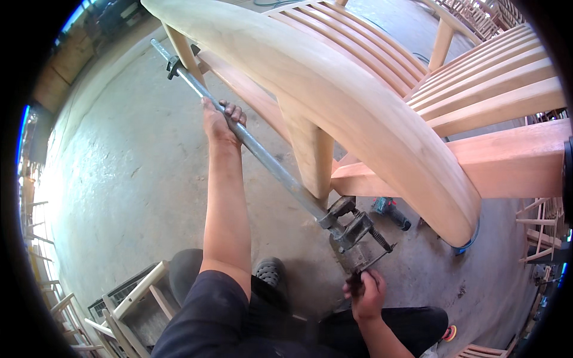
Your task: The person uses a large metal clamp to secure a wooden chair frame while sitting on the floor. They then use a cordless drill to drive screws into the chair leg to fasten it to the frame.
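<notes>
A long grey pipe clamp (271, 164) runs slantwise alongside a pale wooden slatted chair. My left hand (222, 121) is closed around its pipe, toward the far end. The clamp's screw head (352, 230) is at the near end, close to the foot of the chair's front leg (313, 161). Below it, my right hand (365, 293) has its fingers curled on the crank handle (377, 258). A sliding jaw (173, 67) sits near the pipe's far tip, by another leg. The chair's broad curved armrest (358, 101) passes above the clamp and hides part of the frame.
Behind the armrest are the slatted seat and back (489, 83). A teal cordless drill (391, 212) lies on the concrete floor (143, 173) under the chair. Wooden frames (134, 304) stand at lower left, and a red and yellow disc (449, 333) lies near my right knee.
</notes>
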Motion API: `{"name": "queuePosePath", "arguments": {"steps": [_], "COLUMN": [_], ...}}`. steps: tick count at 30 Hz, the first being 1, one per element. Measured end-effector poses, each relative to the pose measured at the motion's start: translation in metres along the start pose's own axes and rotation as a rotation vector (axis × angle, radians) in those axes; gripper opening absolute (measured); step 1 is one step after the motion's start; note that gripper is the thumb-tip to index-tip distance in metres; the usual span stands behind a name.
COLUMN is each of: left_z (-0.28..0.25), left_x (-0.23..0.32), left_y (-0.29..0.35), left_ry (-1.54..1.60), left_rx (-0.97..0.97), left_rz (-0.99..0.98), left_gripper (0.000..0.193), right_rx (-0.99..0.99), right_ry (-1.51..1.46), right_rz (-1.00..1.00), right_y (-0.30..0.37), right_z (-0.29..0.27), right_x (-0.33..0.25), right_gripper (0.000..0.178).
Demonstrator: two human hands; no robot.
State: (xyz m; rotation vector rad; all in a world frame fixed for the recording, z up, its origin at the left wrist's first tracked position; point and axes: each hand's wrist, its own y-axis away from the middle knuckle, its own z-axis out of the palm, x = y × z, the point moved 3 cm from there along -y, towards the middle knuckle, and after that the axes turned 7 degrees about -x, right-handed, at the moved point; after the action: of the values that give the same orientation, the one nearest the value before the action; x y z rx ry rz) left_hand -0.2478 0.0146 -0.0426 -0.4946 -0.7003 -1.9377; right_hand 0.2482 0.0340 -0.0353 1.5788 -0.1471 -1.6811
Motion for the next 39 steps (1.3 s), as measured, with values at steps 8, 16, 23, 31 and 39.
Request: {"name": "queuePosePath", "arguments": {"steps": [8, 16, 23, 31, 39], "left_z": [-0.004, 0.002, 0.0, 0.007, 0.019], "left_x": [-0.005, -0.005, 0.0, -0.008, 0.003], "left_y": [-0.013, -0.008, -0.003, 0.001, 0.012], "left_ry": [-0.006, -0.006, -0.047, -0.015, 0.044], "left_rx": [-0.075, -0.095, -0.055, -0.004, -0.024], "left_rz": [0.085, 0.065, 0.079, 0.056, 0.072], "left_gripper": [0.054, 0.053, 0.052, 0.051, 0.051], "right_rx": [0.086, 0.292, 0.238, 0.28, 0.257], "right_ry": [0.374, 0.066, 0.071, 0.362, 0.847], "right_rz": [-0.4, -0.543, -0.466, -0.531, -0.164], "right_y": [-0.004, -0.101, -0.122, -0.129, -0.091], "right_z": [-0.023, -0.032, -0.041, -0.058, -0.041], "right_x": [-0.095, -0.089, -0.044, -0.011, 0.043], "right_gripper": [0.021, 0.023, 0.025, 0.026, 0.028]}}
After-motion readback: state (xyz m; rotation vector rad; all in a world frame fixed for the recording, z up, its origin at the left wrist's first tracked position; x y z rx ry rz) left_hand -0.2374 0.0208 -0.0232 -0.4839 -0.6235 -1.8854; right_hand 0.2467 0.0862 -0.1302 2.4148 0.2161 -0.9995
